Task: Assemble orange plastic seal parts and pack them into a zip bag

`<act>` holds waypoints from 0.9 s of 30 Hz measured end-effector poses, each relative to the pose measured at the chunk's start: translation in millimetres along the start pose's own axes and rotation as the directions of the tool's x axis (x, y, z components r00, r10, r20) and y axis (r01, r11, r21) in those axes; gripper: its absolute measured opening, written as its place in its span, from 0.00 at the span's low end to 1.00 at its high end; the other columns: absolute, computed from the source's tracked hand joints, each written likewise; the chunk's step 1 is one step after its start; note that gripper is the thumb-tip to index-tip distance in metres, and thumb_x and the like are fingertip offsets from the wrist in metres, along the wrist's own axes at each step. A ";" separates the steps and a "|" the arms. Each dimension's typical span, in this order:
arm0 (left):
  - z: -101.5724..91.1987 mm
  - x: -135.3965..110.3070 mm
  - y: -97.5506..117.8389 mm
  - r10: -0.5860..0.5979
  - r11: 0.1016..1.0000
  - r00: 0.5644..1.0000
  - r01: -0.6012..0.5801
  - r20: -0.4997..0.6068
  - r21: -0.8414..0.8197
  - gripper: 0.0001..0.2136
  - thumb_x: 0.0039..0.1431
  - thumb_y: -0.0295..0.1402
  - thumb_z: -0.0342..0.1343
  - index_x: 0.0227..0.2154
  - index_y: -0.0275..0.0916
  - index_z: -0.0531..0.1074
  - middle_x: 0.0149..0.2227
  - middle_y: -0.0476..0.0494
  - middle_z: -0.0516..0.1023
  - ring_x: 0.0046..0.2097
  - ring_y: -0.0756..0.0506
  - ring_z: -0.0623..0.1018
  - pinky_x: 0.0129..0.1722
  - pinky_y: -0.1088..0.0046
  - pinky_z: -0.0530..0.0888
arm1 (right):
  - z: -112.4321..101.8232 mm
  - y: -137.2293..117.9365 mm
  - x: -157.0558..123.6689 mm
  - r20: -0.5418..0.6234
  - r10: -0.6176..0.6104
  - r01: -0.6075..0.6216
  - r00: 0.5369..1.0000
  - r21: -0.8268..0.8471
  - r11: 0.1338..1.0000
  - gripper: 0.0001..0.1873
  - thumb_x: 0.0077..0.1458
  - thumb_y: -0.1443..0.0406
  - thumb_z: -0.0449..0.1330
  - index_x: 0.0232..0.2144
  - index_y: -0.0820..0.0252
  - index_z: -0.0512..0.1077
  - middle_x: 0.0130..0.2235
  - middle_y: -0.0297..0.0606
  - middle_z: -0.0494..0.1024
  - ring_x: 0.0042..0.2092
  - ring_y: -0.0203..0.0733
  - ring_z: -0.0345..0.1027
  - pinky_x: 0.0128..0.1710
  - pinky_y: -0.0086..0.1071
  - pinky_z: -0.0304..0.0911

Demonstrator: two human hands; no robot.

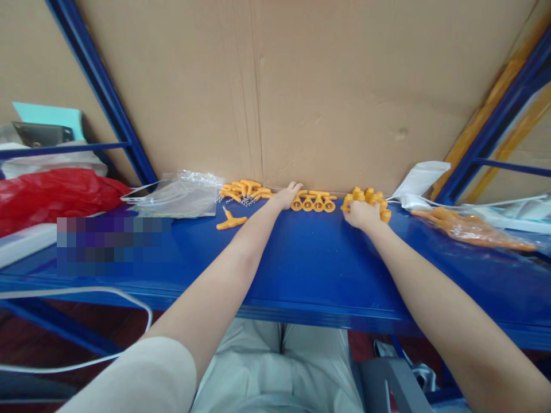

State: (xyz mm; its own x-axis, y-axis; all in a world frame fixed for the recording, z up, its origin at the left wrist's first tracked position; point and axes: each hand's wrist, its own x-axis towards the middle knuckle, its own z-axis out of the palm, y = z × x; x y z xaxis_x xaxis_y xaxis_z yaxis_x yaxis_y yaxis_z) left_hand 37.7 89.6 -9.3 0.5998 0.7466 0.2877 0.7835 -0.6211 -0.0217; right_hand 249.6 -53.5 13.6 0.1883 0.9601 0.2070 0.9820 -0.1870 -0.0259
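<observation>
Four orange pieces are sitting side by side in a row (318,202), their round ends facing the person and orange bars showing behind, so they are seemingly counting as the paired share. Left of the row, a pile of orange T-handles (248,186) with metal spirals is waiting, and one separate T-handle (231,220) is lying nearer the person; right of the row, a cluster of orange cups (369,197) is standing, so much is apparently remaining. The left hand (289,197) is resting at the row's left end, its grip not showing whether it is pinching anything; the right hand (362,214) is reaching into the cups, and its grip is likewise too hidden to tell. Close behind the row, a cardboard wall (327,97) is limiting reach. In front of it, the blue table (318,261) is stretching to its front edge (318,310), seemingly leaving the forearms room. Far left of the row a clear packet (181,198), and far right a filled bag (469,226), are narrowing the sides.
</observation>
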 end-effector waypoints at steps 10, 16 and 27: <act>-23.8 -17.9 1.5 -0.055 0.960 0.994 0.080 -0.097 0.267 0.20 0.60 0.21 0.45 0.54 0.31 0.67 0.55 0.30 0.70 0.57 0.38 0.71 0.54 0.63 0.67 | -3.9 4.2 0.0 -0.203 -0.006 -0.008 0.979 -0.069 0.998 0.21 0.59 0.66 0.48 0.50 0.67 0.72 0.54 0.56 0.72 0.57 0.58 0.62 0.54 0.53 0.54; -34.3 -24.4 -14.0 -0.152 0.948 0.980 0.107 0.132 0.300 0.17 0.60 0.25 0.48 0.48 0.33 0.76 0.52 0.33 0.75 0.54 0.40 0.74 0.51 0.71 0.70 | -10.7 10.2 -1.3 -0.262 0.083 -0.113 0.961 -0.101 0.988 0.22 0.59 0.68 0.46 0.51 0.70 0.70 0.52 0.58 0.72 0.56 0.57 0.62 0.52 0.49 0.55; -30.7 -19.2 -26.5 -0.312 0.946 0.925 0.282 0.215 0.162 0.26 0.57 0.28 0.55 0.60 0.33 0.65 0.57 0.31 0.73 0.57 0.40 0.73 0.54 0.70 0.69 | -8.5 11.0 3.3 -0.192 0.189 -0.194 0.963 -0.009 0.981 0.22 0.60 0.65 0.49 0.54 0.70 0.66 0.51 0.59 0.73 0.55 0.57 0.67 0.53 0.48 0.58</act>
State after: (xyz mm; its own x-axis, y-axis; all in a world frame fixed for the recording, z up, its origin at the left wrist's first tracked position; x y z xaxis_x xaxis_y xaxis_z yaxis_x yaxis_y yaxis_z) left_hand 0.4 84.4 15.1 0.3451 0.9361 0.0677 0.9363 -0.3383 -0.0944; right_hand 260.9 -54.1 22.4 0.3640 0.8493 0.3824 0.9267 -0.3715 -0.0570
